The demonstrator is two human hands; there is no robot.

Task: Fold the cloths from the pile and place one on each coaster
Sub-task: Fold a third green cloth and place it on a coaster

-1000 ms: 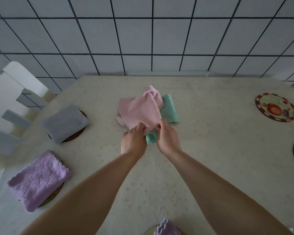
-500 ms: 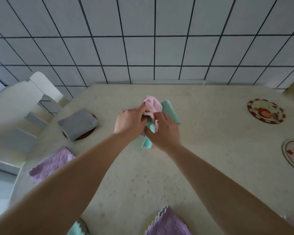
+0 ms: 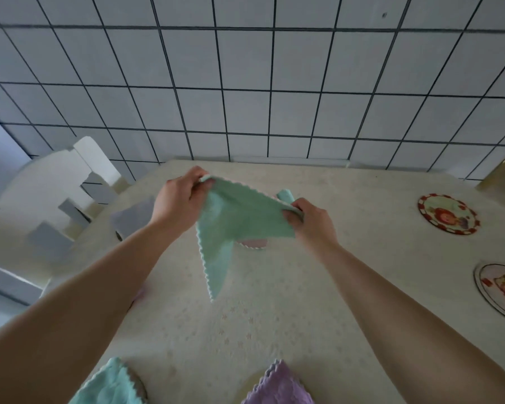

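Both hands up over surface (image 3: pixel 274 316). L hand (image 3: pixel 175 204) + R hand (image 3: pixel 312 223) pinch top corners of green cloth (image 3: pixel 233 223), cloth hangs. Pink cloth (image 3: pixel 252 243) under.

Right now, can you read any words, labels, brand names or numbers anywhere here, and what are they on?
No readable text in this view.
Red-rimmed coaster: a cartoon picture only, no letters legible.
Second coaster at the right edge: a picture, too blurred to show any writing.
Green cloth held by the left hand and right hand: no label visible.
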